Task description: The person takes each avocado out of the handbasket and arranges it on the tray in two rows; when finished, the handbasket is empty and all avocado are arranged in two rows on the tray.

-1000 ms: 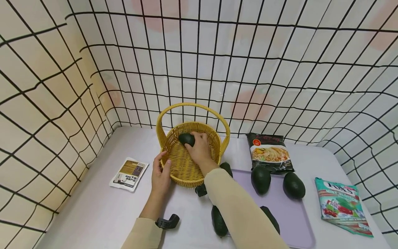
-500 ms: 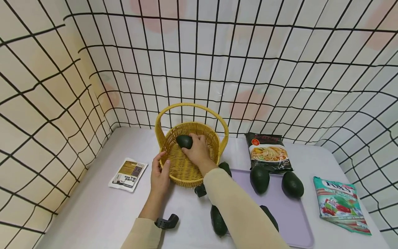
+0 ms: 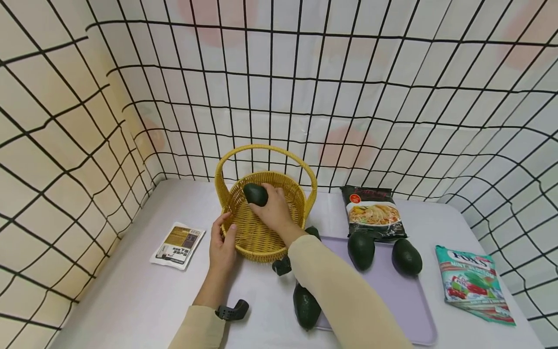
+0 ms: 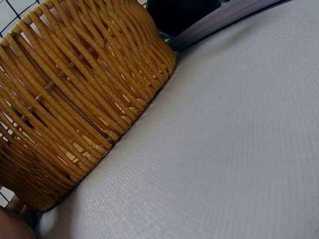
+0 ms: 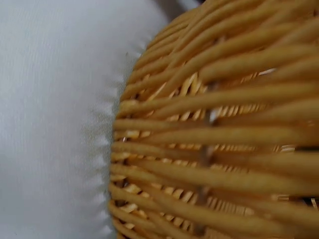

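Observation:
In the head view, a dark green avocado (image 3: pixel 255 194) is pinched by my right hand (image 3: pixel 273 209) inside the yellow wicker basket (image 3: pixel 250 237). The avocado appears close to the basket's left back wall. My left hand (image 3: pixel 222 247) holds the basket's left side, thumb toward the front and fingertips at the rim. The left wrist view shows the basket's woven wall (image 4: pixel 84 74) standing on white cloth, with a bit of the hand at the lower left corner. Only weave and cloth fill the right wrist view, so the basket (image 5: pixel 209 134) hides the right hand there.
A lilac tray (image 3: pixel 405 310) with avocados (image 3: pixel 361 250) on it lies to the right. Another avocado (image 3: pixel 306 306) sits by the right sleeve. Behind are a black noodle packet (image 3: pixel 373 213) and black wire mesh; a candy bag (image 3: pixel 472 283) lies far right, a white sachet (image 3: pixel 178 245) left.
The avocado in my right hand has shifted slightly left and up inside the basket. The left hand stays on the basket's side. The whole head view has drifted a little.

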`<state>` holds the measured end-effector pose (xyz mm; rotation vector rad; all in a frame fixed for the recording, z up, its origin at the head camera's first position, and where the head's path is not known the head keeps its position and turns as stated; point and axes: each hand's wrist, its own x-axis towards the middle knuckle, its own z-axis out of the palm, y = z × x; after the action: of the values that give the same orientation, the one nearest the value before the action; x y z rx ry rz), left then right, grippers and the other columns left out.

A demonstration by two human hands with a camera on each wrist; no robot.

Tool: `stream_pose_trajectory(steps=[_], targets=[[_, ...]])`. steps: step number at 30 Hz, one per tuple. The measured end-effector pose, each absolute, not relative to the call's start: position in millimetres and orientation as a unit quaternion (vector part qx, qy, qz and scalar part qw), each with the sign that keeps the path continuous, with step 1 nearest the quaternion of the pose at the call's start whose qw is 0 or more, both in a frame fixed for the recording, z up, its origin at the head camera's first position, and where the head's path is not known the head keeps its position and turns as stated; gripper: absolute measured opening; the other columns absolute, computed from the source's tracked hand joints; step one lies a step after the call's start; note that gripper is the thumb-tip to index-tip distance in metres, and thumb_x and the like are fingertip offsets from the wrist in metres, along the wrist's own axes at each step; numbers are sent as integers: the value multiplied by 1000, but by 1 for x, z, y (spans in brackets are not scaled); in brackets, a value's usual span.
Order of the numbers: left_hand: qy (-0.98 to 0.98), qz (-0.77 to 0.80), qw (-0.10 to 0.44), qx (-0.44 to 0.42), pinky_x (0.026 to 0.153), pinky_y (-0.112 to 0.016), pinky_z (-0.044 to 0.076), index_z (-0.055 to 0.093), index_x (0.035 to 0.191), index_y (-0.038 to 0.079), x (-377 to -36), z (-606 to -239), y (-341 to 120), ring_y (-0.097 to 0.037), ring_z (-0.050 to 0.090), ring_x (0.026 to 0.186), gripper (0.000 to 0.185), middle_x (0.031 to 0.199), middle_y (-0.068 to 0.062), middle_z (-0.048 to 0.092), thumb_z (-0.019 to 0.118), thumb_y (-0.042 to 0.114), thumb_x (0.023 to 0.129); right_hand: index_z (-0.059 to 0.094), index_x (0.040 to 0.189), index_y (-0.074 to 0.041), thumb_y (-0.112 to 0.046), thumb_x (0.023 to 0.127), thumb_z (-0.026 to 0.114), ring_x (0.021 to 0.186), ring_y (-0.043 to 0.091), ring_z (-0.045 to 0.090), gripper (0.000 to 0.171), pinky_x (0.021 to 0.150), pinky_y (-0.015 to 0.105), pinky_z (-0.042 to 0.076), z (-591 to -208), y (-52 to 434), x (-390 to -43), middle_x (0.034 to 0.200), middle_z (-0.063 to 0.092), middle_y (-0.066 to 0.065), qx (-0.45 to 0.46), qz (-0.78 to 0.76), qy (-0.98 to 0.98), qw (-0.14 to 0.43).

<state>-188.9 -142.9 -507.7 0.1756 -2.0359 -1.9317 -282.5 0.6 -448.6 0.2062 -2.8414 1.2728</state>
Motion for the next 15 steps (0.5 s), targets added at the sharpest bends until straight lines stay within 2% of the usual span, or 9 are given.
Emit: stream_pose_trajectory(steps=[9,15], targets=[[-729,-664,159,61,123,-59,22,49,145,17,-190,-509,-144,-33,25,155,40,163,-9,37,51,22,106,47,151,-22,-42,88,79,113,32,61,74,96,50,54,-429,-1,-270,139,46,15,61,431,-900,25],[-730,-663,148,73,124,-59,22,47,146,20,-190,-508,-145,-32,25,156,41,164,-7,35,50,25,106,48,147,-18,-41,86,80,118,30,60,73,98,49,53,-408,-2,-260,137,54,12,70,433,-898,26]])
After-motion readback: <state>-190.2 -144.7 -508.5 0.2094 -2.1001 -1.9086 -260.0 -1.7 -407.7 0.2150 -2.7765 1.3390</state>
